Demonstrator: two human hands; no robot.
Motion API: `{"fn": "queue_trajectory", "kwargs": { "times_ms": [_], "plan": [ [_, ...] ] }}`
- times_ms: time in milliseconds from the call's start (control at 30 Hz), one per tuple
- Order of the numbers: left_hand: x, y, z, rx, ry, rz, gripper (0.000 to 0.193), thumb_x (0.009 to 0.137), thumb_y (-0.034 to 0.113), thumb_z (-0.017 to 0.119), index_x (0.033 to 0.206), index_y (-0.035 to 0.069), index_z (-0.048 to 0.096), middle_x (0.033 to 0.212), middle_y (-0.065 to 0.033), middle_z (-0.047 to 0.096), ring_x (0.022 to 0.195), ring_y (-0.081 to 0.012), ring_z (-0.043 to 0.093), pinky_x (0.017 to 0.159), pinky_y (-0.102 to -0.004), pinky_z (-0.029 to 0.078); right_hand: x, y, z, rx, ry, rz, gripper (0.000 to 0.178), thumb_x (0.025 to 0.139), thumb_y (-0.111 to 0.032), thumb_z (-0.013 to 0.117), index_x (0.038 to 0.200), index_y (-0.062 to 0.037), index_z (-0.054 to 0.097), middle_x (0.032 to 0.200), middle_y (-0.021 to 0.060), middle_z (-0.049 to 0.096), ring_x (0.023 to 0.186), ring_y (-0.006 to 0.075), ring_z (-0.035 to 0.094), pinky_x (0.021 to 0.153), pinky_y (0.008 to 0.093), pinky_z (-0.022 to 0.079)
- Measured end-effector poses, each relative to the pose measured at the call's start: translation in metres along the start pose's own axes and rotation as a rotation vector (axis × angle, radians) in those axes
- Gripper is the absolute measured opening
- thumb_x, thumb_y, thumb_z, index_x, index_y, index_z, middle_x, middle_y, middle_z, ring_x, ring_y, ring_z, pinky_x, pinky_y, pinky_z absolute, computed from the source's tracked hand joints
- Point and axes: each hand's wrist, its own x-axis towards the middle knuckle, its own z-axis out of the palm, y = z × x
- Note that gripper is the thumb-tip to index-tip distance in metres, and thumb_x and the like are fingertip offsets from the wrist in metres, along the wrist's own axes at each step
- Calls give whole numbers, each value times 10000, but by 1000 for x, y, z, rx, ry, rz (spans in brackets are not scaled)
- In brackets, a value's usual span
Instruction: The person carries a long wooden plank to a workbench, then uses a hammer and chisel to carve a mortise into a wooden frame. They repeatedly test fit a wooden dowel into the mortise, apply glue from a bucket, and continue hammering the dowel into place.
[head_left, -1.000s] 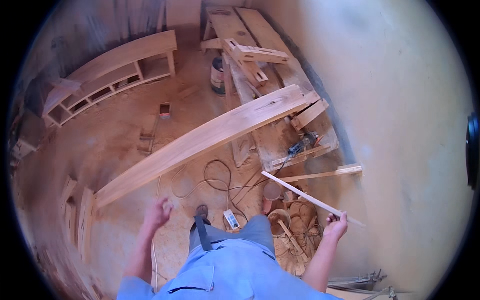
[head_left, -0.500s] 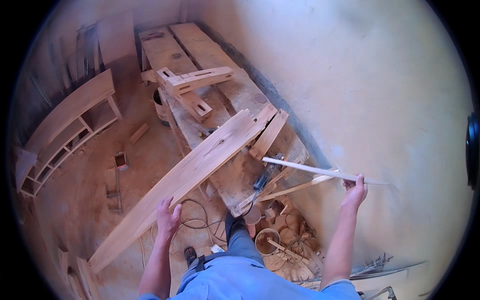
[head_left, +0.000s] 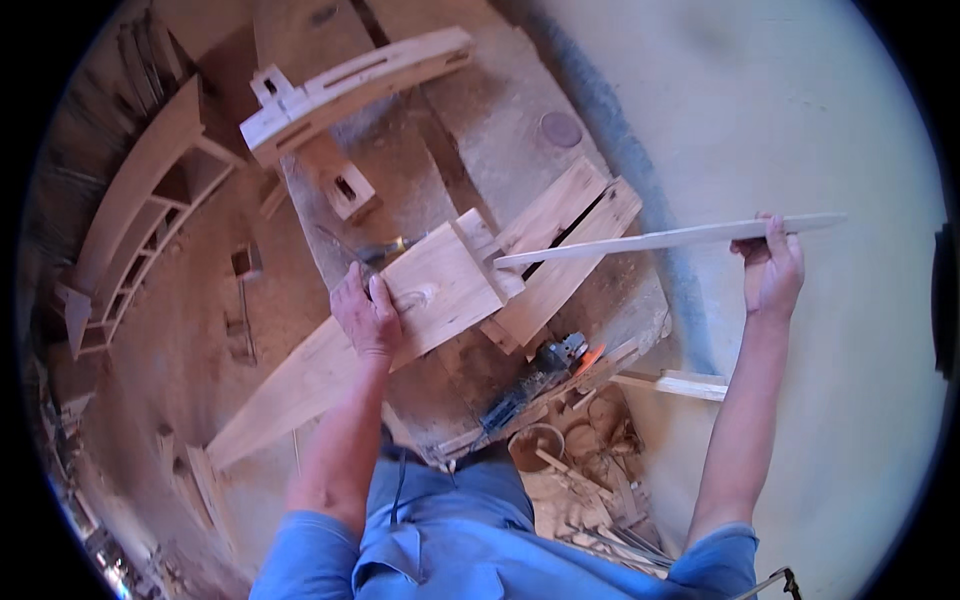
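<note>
My right hand (head_left: 775, 265) pinches a long, thin, pale wooden strip (head_left: 640, 241) near its far-right part. The strip's left tip reaches the tenon-like cut end of a broad wooden plank (head_left: 445, 285); whether it touches is unclear. The plank lies slantwise across the workbench (head_left: 420, 395) and runs down to the lower left. At its far edge my left hand (head_left: 367, 312) is closed over the wood, fingertips partly hidden. Just beyond those fingers lies a hand tool with a yellow-and-dark handle (head_left: 388, 248). Beside the plank's end rests a slotted pair of boards (head_left: 572, 262).
An angle grinder (head_left: 535, 380) with an orange part sits on the bench's near edge. Mortised curved timbers (head_left: 360, 85) lie farther back. A wooden frame with compartments (head_left: 150, 225) stands at left. A bucket (head_left: 537, 445) and wood scraps are below, beside the wall (head_left: 800, 120).
My left hand has moved from open air up to the plank's edge and closed there. My right hand has carried the strip forward, its tip now at the plank's end. The view has moved nearer the bench.
</note>
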Motion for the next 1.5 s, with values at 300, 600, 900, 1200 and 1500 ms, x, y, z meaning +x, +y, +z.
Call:
{"fn": "queue_trajectory", "kwargs": {
  "times_ms": [300,600,900,1200,1500],
  "plan": [
    [12,23,-6,-19,-67,49,380,944,248,508,1201,5,646,985,-149,654,957,-340,553,921,-460,388,129,26,54,-42,-280,131,259,1025,-260,611,1067,-4,611,882,72,621,765,182,629,658,347,514],
    [12,19,-12,-8,-96,42,365,943,271,509,1183,27,633,946,-153,606,924,-356,534,901,-477,374,130,93,121,263,-126,358,182,1051,-228,539,1084,-51,568,907,92,615,860,279,637,763,427,534],
    [11,16,-9,-23,-88,43,364,948,287,507,1173,29,632,957,-163,604,935,-360,545,924,-477,375,83,135,151,569,124,303,235,1080,-286,426,944,-112,506,635,-19,376,503,122,339,477,309,321],
    [14,21,-10,-42,-91,25,357,951,295,510,1150,27,638,973,-153,620,953,-358,552,934,-467,376,60,127,173,357,132,133,199,1073,-239,448,958,-78,474,670,-14,365,527,108,343,465,296,339],
    [15,28,-11,-37,-99,31,327,945,255,493,1125,26,642,963,-155,627,943,-360,560,906,-467,382,58,117,183,399,183,124,187,1061,-240,497,985,-70,481,679,-12,383,531,100,338,469,285,320]
  ]
}}
